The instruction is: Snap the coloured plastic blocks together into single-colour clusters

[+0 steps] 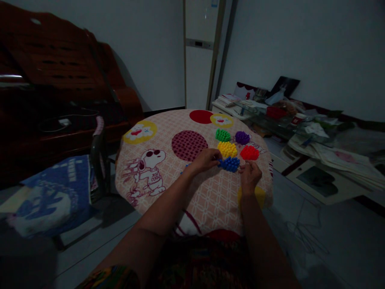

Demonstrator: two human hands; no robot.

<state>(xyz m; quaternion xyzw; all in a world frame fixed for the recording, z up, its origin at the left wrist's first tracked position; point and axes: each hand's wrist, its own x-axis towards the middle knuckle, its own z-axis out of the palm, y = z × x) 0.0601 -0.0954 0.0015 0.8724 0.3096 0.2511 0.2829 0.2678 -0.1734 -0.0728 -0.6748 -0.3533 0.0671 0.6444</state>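
Forearms [173,196] stretched forward, left hand [208,159] pinched on blue pieces [231,164], right hand [251,174] curled beside them, its grip unclear

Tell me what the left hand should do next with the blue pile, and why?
Maybe the left hand should nudge the left end of the blue, bumpy, plastic-looking pile inward: its fingertips are right there, and some blue pokes out towards them.
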